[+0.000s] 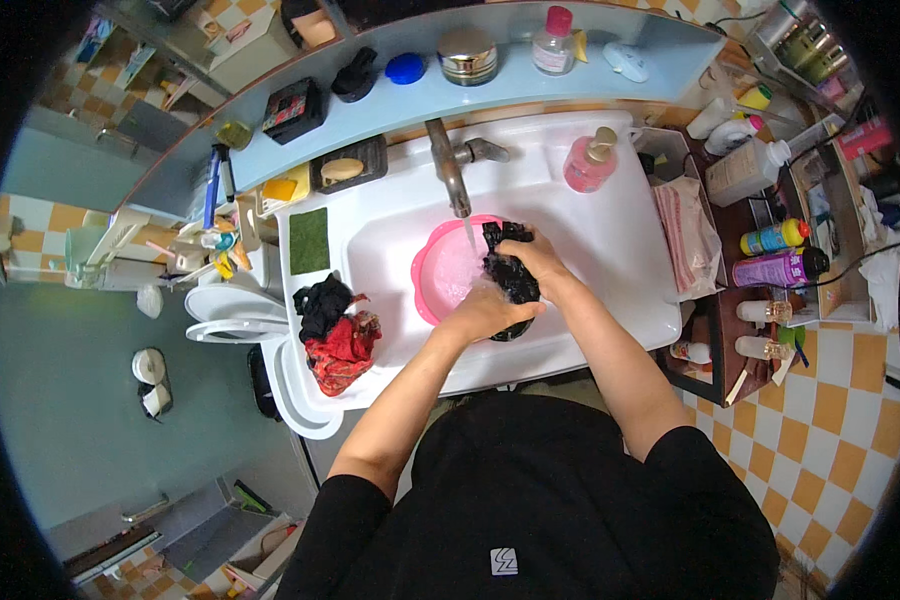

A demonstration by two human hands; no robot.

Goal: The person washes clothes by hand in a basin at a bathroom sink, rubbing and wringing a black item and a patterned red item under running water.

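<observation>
A pink plastic basin (429,289) sits in the white sink (615,277) under the metal faucet (450,169), from which water runs into it. My right hand (534,261) grips wet black fabric (511,277) over the basin's right side. On the lower left of the same fabric is my left hand (482,310), its thumb across the cloth and its fingertips hidden in water and cloth. A black cloth (322,306) and a red patterned cloth (343,352) lie bunched on the sink's left edge.
A pink pump bottle (589,161) stands at the sink's back right. Behind the left rim are a soap dish (349,165) and a green scouring pad (309,241). A pale blue shelf (510,88) holds jars and bottles. Several bottles crowd the right side.
</observation>
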